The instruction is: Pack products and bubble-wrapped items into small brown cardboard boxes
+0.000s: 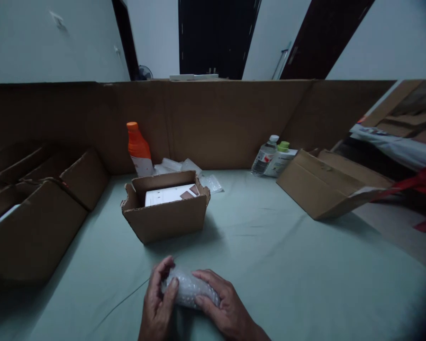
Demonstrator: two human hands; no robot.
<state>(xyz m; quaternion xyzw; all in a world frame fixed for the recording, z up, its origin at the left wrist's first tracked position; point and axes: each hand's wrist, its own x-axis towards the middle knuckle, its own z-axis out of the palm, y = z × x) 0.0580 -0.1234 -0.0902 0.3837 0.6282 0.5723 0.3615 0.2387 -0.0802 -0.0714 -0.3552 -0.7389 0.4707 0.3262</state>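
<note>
- Bubble-wrap bundle (190, 290) lying low on the pale green counter (287, 255), just in front of the small open cardboard box (165, 215), gripped from both ends
- Left hand (158, 303) curled round the bundle's left end, fingers bent over the top, thumb tucked behind; closed on the wrap rather than flat
- Right hand (223, 305) cupped round the right end and underside, fingers half closed and pressing into the film
- Likely light for its bulk, soft and springy on the outside; contents hidden by the wrap, so weight only a guess
- Film probably slick, apt to slide or unroll if pinched at one loose edge
- Best held round the middle or at both ends with a broad, gentle wrap of the fingers, not a hard squeeze: possibly fragile inside, judging by the padding
- Nearby: white item (170, 194) already sitting in the small box, orange bottle (139, 149) behind it, clear plastic bags (194, 173) beside that, two more bottles (274, 156) and a larger carton (326, 187) well apart to the right
</note>
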